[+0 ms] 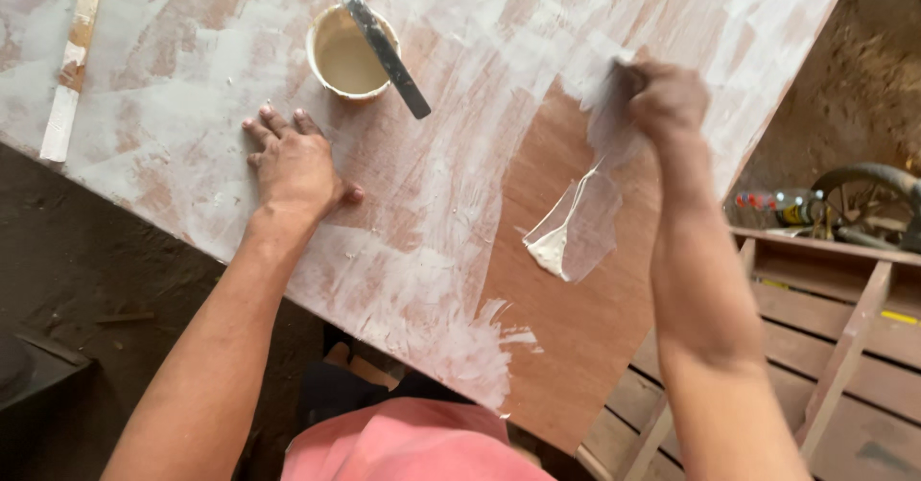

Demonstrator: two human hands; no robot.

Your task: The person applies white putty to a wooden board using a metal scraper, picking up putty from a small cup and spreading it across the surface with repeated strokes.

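Note:
A brown plywood board (pixel 595 337) lies flat below me, most of it smeared with white putty. My left hand (pixel 293 164) rests flat on the board, fingers spread, just below a small tub of pale putty (pixel 347 55). A dark putty knife (pixel 384 45) lies across the tub's rim. My right hand (pixel 662 97) is closed on a scraper blade pressed to the board; the motion blurs the blade. From it a fresh streak of putty (pixel 566 232) runs down-left over bare wood to a thick blob at its end.
A wooden stick (pixel 72 59) daubed with white lies on the board's far left. A wooden frame (pixel 825 299) stands at the right, below the board's edge. Bottles (pixel 782 208) and a wheel (pixel 878 198) sit on dirt ground beyond.

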